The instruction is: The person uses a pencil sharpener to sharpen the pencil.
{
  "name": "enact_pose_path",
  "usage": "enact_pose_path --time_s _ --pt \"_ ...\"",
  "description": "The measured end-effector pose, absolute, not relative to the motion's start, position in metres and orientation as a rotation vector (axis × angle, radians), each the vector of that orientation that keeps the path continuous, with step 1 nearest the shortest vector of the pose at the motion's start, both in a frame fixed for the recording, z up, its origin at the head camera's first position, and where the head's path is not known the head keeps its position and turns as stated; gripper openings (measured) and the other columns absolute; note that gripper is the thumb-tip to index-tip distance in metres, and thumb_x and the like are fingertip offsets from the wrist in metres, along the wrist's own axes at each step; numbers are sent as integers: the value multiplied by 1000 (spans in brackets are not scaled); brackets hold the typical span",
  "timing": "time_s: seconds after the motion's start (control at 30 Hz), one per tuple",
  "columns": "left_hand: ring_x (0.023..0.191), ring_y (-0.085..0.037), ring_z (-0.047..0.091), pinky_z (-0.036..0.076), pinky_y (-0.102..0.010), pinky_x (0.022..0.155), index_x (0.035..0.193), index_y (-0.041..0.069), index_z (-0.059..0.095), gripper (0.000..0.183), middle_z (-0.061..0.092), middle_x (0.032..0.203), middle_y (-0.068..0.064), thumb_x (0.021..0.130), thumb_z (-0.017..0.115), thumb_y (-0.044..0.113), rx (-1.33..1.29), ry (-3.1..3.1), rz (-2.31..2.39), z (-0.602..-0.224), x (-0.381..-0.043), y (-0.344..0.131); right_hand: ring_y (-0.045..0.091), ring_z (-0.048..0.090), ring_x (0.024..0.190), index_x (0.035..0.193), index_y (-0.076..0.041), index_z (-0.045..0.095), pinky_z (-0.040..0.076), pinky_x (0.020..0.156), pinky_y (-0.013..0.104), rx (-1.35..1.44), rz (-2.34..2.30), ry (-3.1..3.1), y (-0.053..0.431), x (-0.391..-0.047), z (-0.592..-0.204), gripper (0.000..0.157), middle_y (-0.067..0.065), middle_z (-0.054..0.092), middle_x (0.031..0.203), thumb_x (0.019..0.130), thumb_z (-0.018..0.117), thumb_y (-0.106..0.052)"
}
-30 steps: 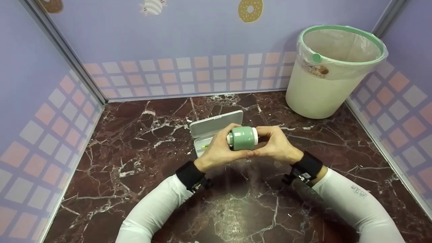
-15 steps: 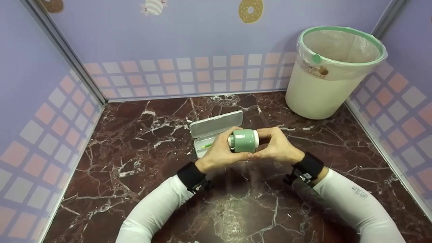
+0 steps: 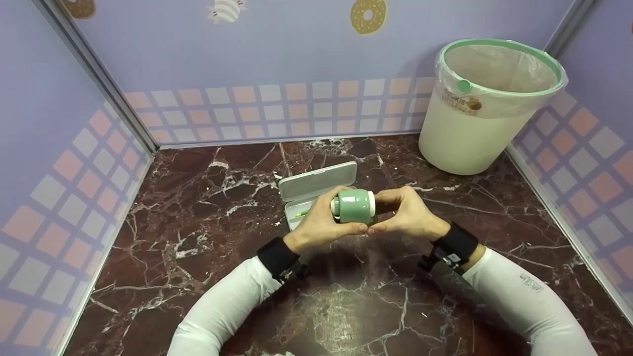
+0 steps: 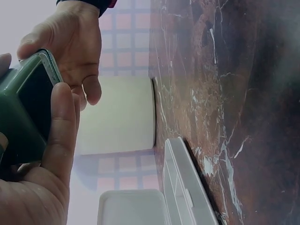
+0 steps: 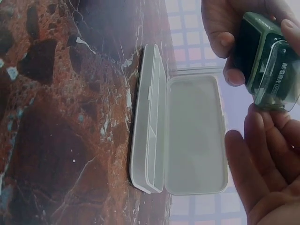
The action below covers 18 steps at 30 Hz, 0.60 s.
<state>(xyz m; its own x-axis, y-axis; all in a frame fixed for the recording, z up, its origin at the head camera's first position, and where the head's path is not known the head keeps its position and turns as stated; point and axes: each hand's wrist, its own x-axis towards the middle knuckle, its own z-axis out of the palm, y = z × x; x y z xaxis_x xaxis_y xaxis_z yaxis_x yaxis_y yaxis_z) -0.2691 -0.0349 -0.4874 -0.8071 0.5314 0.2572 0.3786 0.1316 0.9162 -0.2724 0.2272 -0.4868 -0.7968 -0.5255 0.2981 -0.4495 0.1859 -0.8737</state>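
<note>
Both hands hold a green pencil sharpener point(image 3: 354, 206) up over the table, on its side. In the head view its white-rimmed end faces right. My left hand point(image 3: 316, 222) grips the body, thumb along the near side. My right hand point(image 3: 408, 212) has thumb and fingers at the white-rimmed end, the thumb close to the left thumb's tip. A clear part point(image 5: 280, 77) with lettering shows at the sharpener's end in the right wrist view, the right fingertips point(image 5: 267, 117) at its edge. Behind the left hand lies an open pencil case point(image 3: 316, 182) with a green-yellow pencil point(image 3: 301, 214) inside.
A tall cream bin point(image 3: 465, 133) with a green rim and plastic liner stands at the back right. Dark red marbled tabletop point(image 3: 207, 277) spreads around the arms. Patterned lilac walls point(image 3: 277, 54) enclose the back and both sides.
The pencil sharpener has dipped slightly, then shifted a little left with the left hand. The gap between it and the right hand's index finger looks slightly wider. The case has stayed put.
</note>
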Motion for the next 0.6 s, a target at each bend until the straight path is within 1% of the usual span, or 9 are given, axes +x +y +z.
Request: enact_pose_path --time_s 0.1,0.3,0.47,0.6 --pt "105 -13 70 63 -30 93 146 5 63 75 74 132 -14 82 98 21 917 2253 1772 -487 -269 -35 12 83 101 123 3 82 70 93 32 -965 -1708 2361 228 -273 -487 54 22 85 116 72 99 3" --pt "105 -11 70 62 -28 92 145 5 64 73 76 132 -14 82 97 21 909 2269 1776 -489 -269 -39 10 83 103 127 8 79 69 95 31 -956 -1735 2349 232 -273 -489 57 27 83 118 73 97 5" --pt "105 -11 71 62 -28 91 146 5 64 74 76 133 -14 82 96 21 897 2289 1778 -491 -270 -42 9 83 106 128 9 78 69 96 31 -934 -1748 2350 235 -273 -490 58 29 82 121 73 97 6" --pt "105 -12 71 63 -28 92 147 6 64 74 76 133 -13 81 97 21 897 2289 1784 -491 -270 -43 9 82 103 126 8 79 69 94 29 -959 -1740 2378 238 -273 -490 55 28 82 119 73 97 6"
